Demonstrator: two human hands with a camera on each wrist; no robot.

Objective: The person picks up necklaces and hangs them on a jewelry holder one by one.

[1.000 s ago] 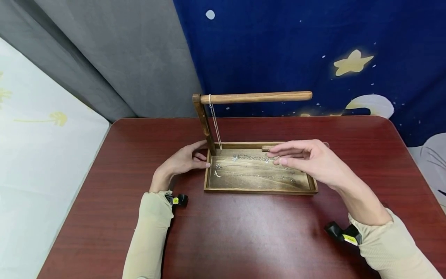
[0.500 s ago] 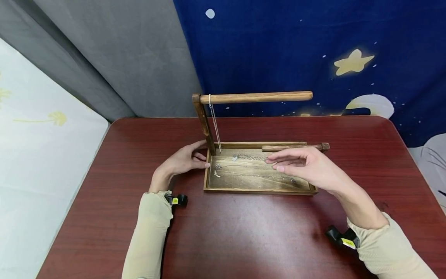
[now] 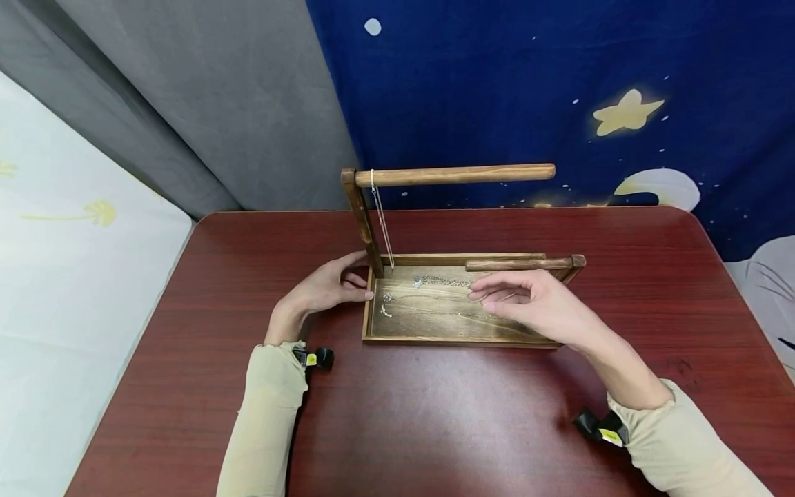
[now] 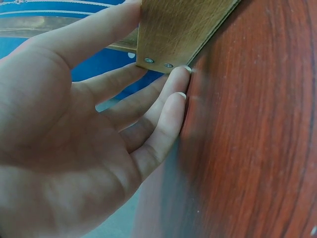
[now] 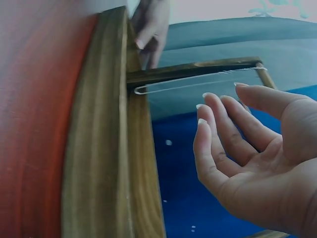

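Note:
A wooden jewelry stand (image 3: 459, 341) has a shallow tray for its base, with a tall arm at the left and a lower arm (image 3: 518, 264) at the right. A silver necklace (image 3: 383, 224) hangs from the tall arm's bar (image 3: 459, 175) near its post. My left hand (image 3: 318, 286) holds the tray's left end, thumb on the wall and fingers at the back corner. Over the tray's right half hovers my right hand (image 3: 537, 300), fingers loosely curved and nothing between them. Several thin chains lie in the tray, among them a clustered chain (image 3: 437, 281) near my right fingertips.
The stand sits on a reddish-brown table (image 3: 435, 414). A blue curtain (image 3: 472, 90) with stars and a grey curtain (image 3: 217, 90) hang behind the table's far edge. White cloth (image 3: 74, 276) covers the left side.
My right hand has moved left and slightly toward the body, uncovering the lower arm at the right. My left hand and the hanging necklace stay in place.

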